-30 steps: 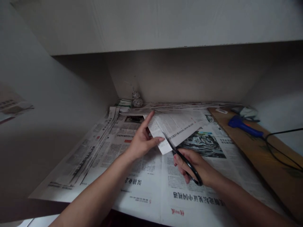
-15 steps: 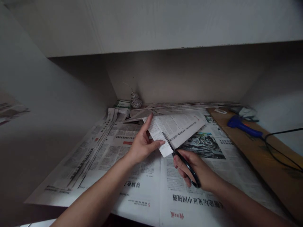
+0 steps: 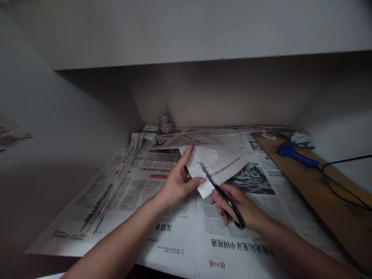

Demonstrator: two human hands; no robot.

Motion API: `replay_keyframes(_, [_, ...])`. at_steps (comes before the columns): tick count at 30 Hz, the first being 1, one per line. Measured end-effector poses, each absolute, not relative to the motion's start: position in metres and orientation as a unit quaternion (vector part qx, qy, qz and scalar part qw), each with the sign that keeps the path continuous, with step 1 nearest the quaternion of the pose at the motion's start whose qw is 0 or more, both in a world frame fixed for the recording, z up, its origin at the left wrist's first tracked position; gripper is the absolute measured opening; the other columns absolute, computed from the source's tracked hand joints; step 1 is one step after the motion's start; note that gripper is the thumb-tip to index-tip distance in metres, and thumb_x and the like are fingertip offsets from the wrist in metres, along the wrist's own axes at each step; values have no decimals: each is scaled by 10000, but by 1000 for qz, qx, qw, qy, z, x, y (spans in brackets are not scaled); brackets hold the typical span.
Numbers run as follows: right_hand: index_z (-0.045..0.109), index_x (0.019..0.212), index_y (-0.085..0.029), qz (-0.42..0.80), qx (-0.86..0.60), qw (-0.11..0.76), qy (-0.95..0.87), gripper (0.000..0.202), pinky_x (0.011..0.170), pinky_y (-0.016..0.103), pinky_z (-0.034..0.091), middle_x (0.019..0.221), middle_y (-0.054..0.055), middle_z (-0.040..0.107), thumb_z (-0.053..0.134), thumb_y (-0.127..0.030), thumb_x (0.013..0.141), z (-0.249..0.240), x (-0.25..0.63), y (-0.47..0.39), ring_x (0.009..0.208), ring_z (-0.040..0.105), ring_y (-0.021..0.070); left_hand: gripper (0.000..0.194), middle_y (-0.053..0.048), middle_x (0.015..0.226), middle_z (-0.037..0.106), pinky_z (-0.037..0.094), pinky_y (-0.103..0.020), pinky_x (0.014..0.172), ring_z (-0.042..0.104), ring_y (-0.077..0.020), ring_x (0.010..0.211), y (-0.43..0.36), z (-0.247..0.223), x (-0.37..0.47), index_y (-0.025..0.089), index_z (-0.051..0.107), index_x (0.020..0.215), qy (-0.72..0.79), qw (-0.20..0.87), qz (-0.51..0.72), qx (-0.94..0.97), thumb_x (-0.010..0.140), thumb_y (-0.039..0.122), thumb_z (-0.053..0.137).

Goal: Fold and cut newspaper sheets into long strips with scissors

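My left hand (image 3: 181, 180) pinches a folded piece of newspaper (image 3: 226, 164) near its left corner, thumb on top and the fingers behind it. Black-handled scissors (image 3: 232, 207) are in my right hand (image 3: 236, 201), with fingers through the handles. Their dark blades lie along the paper just right of my left thumb, pointing away and to the left. A narrow strip of the paper shows on the left side of the blades. Whether the blades are parted is hard to see. The held paper is raised over spread newspaper sheets (image 3: 180, 232).
Long folded newspaper strips (image 3: 116, 182) lie at the left. Thin paper rods (image 3: 232, 129) run along the back wall, near a small coiled paper figure (image 3: 165, 123). On a brown board (image 3: 314, 190) at the right rests a blue glue gun (image 3: 296, 154) with a black cord. A white panel (image 3: 203, 31) overhangs.
My left hand and the paper have shifted slightly right and toward me. The scissors stay at nearly the same place, their blades now a little farther along the paper.
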State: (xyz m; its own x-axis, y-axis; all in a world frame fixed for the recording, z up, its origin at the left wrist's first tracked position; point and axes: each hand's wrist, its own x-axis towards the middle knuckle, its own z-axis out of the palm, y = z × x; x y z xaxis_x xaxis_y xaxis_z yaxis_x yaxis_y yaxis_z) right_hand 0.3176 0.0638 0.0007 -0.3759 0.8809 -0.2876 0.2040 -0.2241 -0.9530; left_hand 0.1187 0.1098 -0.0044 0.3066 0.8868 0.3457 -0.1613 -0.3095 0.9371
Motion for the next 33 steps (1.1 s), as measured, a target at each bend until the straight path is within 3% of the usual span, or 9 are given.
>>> replay_keyframes(15, [531,789,-217,625,-481,301,-536,452,293,189,351,491,-101,459,744,-616,785,-2,314,62,311,365,52,1076,-91,1632,390,471,-545,1111,498,-336,1390,109,-6,122,359,183,1622,287,541,520,595,768,309,835])
replay_keyframes(20, [529,747,-218,621,-471,292,-554,419,318,190,330,472,-96,446,750,-568,808,4,318,65,313,385,52,971,-98,1630,398,436,-503,1149,505,-319,1383,120,-4,113,301,356,1576,327,498,550,585,745,338,858])
replay_keyframes(24, [495,689,-220,625,-468,271,-563,473,329,198,315,450,-85,444,721,-615,821,6,319,67,316,390,53,963,-105,1505,559,481,-514,1101,622,-295,1246,132,-3,102,304,363,1572,374,480,565,557,744,372,852])
replay_keyframes(28, [498,723,-219,623,-484,234,-568,532,332,201,320,465,-80,460,655,-717,826,6,321,69,321,398,57,895,-97,1526,544,438,-531,1139,568,-320,1324,134,-3,99,289,456,1523,370,474,556,574,728,360,861])
replay_keyframes(33, [547,800,-184,641,-454,213,-581,639,389,195,372,549,-54,518,515,-820,853,9,326,67,364,465,53,847,-125,1536,527,390,-544,1167,491,-338,1403,133,-3,97,252,454,1528,381,420,543,619,772,347,822])
